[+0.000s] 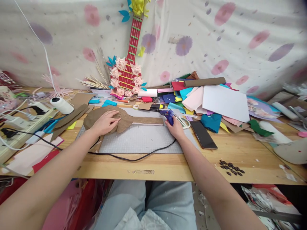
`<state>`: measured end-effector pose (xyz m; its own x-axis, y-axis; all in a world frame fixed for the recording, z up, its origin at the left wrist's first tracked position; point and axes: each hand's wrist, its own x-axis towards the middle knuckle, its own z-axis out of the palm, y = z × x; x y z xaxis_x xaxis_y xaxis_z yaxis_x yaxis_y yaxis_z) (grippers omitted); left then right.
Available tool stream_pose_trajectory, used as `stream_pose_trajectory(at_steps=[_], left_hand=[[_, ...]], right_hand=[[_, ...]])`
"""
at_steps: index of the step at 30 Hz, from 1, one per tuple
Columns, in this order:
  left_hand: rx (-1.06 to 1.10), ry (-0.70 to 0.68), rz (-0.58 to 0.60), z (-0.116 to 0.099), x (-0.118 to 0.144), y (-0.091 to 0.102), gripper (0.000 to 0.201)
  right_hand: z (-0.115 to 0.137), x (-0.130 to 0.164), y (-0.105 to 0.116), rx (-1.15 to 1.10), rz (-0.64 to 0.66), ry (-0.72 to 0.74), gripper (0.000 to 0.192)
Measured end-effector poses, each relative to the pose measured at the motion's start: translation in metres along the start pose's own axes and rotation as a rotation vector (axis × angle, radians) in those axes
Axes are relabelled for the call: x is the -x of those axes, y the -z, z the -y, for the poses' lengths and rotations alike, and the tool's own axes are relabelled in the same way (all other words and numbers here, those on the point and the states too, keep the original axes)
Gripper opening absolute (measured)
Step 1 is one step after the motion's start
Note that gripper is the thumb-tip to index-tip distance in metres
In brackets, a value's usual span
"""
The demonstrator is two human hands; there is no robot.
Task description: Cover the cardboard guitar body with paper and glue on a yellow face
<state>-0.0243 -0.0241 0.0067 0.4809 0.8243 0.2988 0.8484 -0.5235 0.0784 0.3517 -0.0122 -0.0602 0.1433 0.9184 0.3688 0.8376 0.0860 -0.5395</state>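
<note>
My left hand point(105, 122) lies flat, fingers stretched out, on the rounded body of a brown guitar-shaped piece point(126, 119). The long neck of this piece points right, and a grey gridded cutting mat point(144, 142) is under it. Near the end of the neck, my right hand point(176, 128) is wrapped round a blue glue gun point(169, 117). A black cord point(134, 159) runs from near that hand across the front of the mat to the left. White scissors handles point(186, 123) show just right of the glue gun.
A black phone point(203, 135) and several small dark round pieces point(231, 168) lie to the right. Behind stands a red flower-trimmed guitar point(132, 54), beside piled coloured sheets point(225, 102). At left are a power strip point(28, 127) and a white thread spool point(62, 105).
</note>
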Motion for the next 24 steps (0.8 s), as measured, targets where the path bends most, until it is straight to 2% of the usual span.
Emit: stream_pose_trajectory(at_steps=[5,11,18,21,24], left_hand=[[-0.068,0.072,-0.06,-0.007,-0.006,0.001,0.048],[-0.167,0.089,0.108,-0.016,-0.015,-0.009,0.052],[-0.18,0.1,0.119,-0.016,-0.011,-0.011,0.054],[-0.143,0.104,0.05,-0.026,-0.019,-0.007,0.051],[-0.118,0.041,-0.004,-0.049,-0.036,-0.007,0.047]], right_hand=[[0.0,0.0,0.0,0.001,0.013,-0.016,0.053],[0.001,0.0,0.002,-0.019,0.011,-0.006,0.053],[0.002,0.0,0.005,-0.082,0.027,-0.032,0.05],[0.002,0.002,0.009,-0.1,-0.066,0.006,0.047],[0.008,0.008,0.018,0.029,-0.241,0.018,0.037]])
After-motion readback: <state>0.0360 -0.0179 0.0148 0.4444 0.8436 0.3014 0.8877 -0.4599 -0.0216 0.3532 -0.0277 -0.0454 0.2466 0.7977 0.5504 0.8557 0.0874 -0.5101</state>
